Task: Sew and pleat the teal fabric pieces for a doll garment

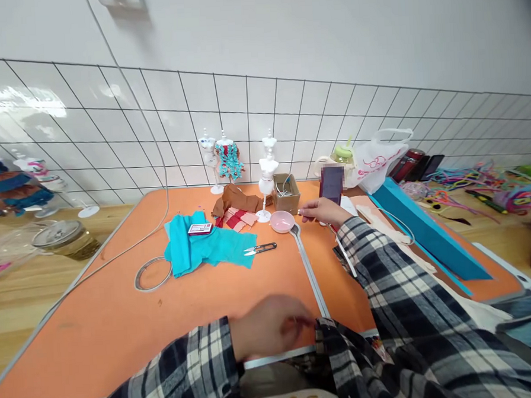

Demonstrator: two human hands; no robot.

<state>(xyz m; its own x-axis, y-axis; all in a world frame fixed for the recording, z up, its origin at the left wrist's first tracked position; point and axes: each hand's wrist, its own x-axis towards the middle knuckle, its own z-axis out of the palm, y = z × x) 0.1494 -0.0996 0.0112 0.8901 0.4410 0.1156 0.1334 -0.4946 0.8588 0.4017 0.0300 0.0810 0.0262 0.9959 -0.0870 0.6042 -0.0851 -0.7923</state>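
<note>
My right hand (323,211) reaches over the orange table (235,295), its fingertips pinched together just right of a small pink bowl (282,222). A tiny pale spot shows at those fingertips, too small to name. A phone (332,183) stands upright right behind this hand. My left hand (274,326) is near the front edge of the table, beside the open plaid shirt front (344,343). It is smeared by motion, so its grip is unclear. Thread snips (264,248) lie partly on turquoise cloth (192,250), which also bears a small red-and-white box (200,229).
White mini dress forms (267,178) stand at the back, one wearing turquoise ruffles (229,159). Brown cloth (236,199), a cardboard box (287,195), a tape ring (152,274), a plastic bag (381,160) and a blue folder (427,232) lie around. A cable (163,163) crosses the left side.
</note>
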